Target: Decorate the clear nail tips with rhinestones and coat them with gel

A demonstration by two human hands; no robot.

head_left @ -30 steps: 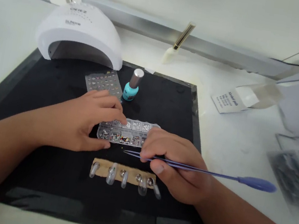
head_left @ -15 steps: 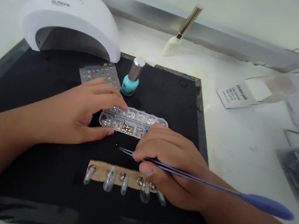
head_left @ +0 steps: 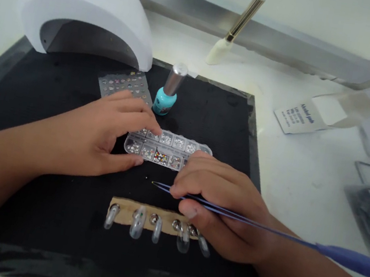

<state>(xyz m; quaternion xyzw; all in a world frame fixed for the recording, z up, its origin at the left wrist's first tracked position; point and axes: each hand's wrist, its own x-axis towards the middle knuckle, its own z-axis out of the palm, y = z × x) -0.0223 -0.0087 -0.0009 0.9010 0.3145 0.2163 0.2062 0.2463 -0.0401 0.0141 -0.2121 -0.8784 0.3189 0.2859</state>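
A clear compartment case [head_left: 162, 155] of small rhinestones lies on the black mat [head_left: 52, 225]. My left hand [head_left: 101, 137] rests at its left end, index finger on the top edge and thumb at the lower edge, fingers apart. Blue tweezers [head_left: 245, 222] are pinched in my right hand [head_left: 220, 205], beside the case's right end. A tiny yellowish speck shows at their tips, near a small bead [head_left: 146, 178] on the mat. Below, several clear nail tips [head_left: 137, 225] sit on round metal pieces along a brown strip [head_left: 169, 213]. One tip bears a green dot.
A white nail lamp [head_left: 95, 14] stands at the back left. A sticker sheet [head_left: 126, 85] and a turquoise bottle [head_left: 165, 100] are behind the case. A brush-capped bottle [head_left: 220, 50] stands behind the mat; an alcohol pads box [head_left: 296, 119] lies on the right.
The whole view has shifted slightly. My right hand and the tweezers are slightly farther right, and the speck at the tips shows more clearly. My left hand stays at the case.
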